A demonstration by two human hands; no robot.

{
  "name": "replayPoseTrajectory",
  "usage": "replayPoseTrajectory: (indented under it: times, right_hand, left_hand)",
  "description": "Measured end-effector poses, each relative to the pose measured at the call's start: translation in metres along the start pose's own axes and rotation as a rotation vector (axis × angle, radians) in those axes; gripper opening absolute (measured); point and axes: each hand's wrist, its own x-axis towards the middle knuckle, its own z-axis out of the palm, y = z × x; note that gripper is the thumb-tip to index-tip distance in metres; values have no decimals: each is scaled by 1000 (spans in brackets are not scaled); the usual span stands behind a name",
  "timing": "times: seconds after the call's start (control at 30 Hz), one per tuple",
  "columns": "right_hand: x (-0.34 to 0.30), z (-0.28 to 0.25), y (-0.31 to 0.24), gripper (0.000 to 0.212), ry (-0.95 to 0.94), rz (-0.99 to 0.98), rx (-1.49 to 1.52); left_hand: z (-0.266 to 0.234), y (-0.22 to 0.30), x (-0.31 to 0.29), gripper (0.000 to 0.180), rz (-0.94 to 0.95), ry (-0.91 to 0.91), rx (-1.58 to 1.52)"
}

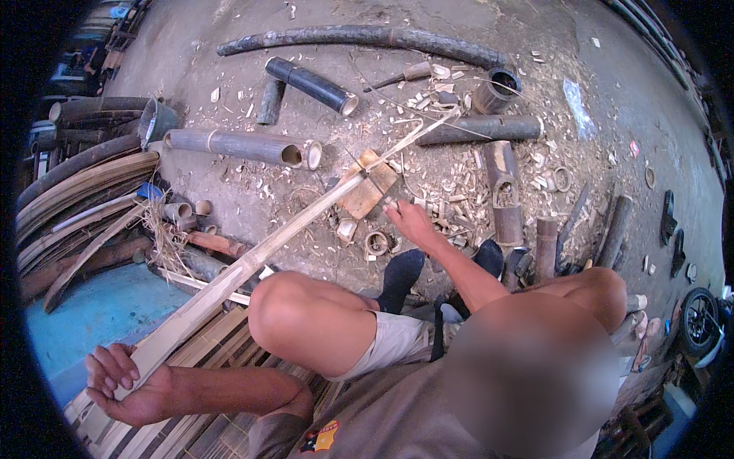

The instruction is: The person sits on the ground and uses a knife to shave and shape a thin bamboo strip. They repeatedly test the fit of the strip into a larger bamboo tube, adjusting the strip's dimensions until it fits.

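Observation:
A long, pale bamboo strip (252,260) runs slantwise from the lower left to the wood chips ahead of me. Its near end is gripped by my left hand (134,386), with the fingers curled round it. My right hand (417,226) is closed on the handle of a knife (372,182), in front of my knees. The thin dark blade crosses the strip above a worn wooden block (359,201) on the ground. At its far end the strip looks split into narrower pieces, near a dark bamboo tube (520,128).
Several bamboo tubes lie around, among them a pale-ended tube (237,145) and a long dark pole (367,37). A chisel-like tool (405,75) lies farther off. Bamboo shavings (451,206) litter the ground. Bundled slats (92,180) stand at left beside a blue surface (115,306).

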Motion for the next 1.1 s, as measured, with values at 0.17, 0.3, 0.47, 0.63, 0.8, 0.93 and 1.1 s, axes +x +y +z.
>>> replayPoseTrajectory:
  times: [0.17,0.3,0.47,0.63,0.8,0.93,1.1]
  right_hand:
    - [-8,-22,-73,41,266,-371,202]
    - [9,-1,-25,39,134,-159,8]
    - [15,-2,-34,38,109,-143,69]
    - [11,-13,-56,39,198,-298,17]
    - [16,7,-13,42,57,-95,3]
    - [-2,5,-30,42,149,-101,-10]
    - [1,12,-4,44,118,54,-75]
  left_hand:
    - [-7,8,-4,33,1,2,112]
    - [-5,7,-2,32,18,36,136]
    - [-12,3,1,32,49,79,161]
    - [-14,0,3,32,13,-4,93]
    - [-21,6,11,33,-107,-153,-114]
    - [-9,-2,0,33,-15,11,45]
    - [-13,-12,13,25,-189,-130,44]
